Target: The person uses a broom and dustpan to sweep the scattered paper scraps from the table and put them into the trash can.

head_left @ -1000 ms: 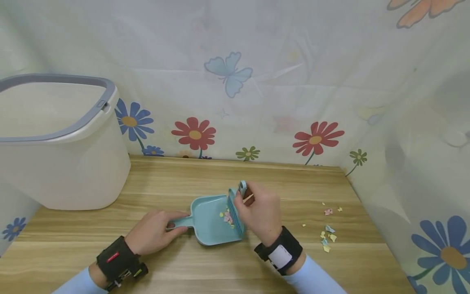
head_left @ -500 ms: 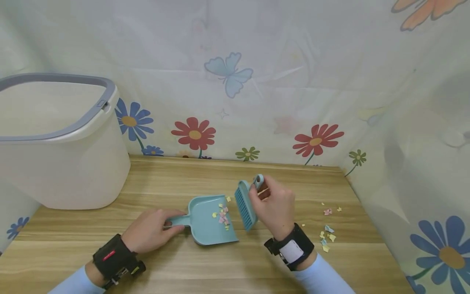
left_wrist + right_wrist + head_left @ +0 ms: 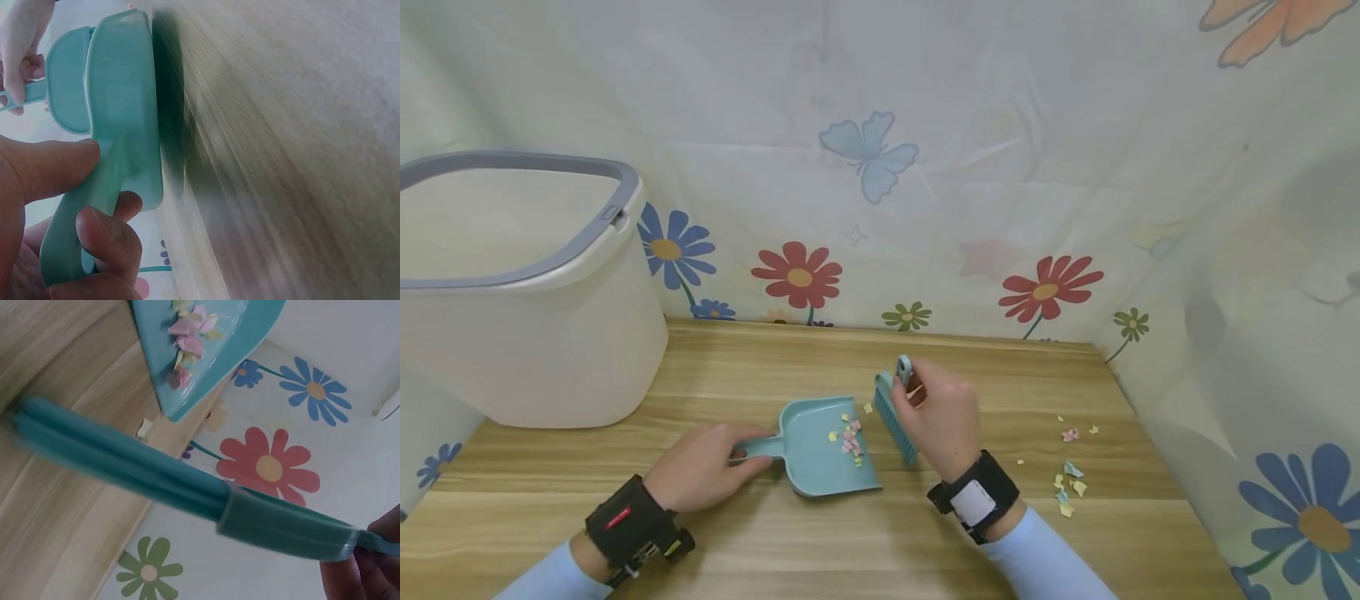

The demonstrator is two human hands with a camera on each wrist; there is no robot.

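Observation:
My left hand point(image 3: 703, 467) grips the handle of a teal dustpan point(image 3: 816, 471), fingers wrapped round it in the left wrist view. Pink and yellow paper scraps point(image 3: 850, 440) lie in the pan near its front lip. A single yellow scrap point(image 3: 868, 408) sits on the table just beyond that lip. My right hand point(image 3: 945, 417) pinches the handle of a small teal brush point(image 3: 895, 425), held upright to the right of the pan. Its bristles point(image 3: 125, 456) look blurred in the right wrist view, and they stand apart from the lip, beside the loose scrap.
At the left stands a large white bin point(image 3: 572, 350) with a grey rim. Several yellow, pink and blue scraps point(image 3: 1072, 470) are scattered on the right side of the wooden table point(image 3: 760, 550). A flower-printed curtain point(image 3: 865, 250) hangs behind and at the sides.
The brush has left the pan's lip, swung right, then come back a little left. Scraps inside now show fully, with one outside the lip. The dustpan has shifted slightly left.

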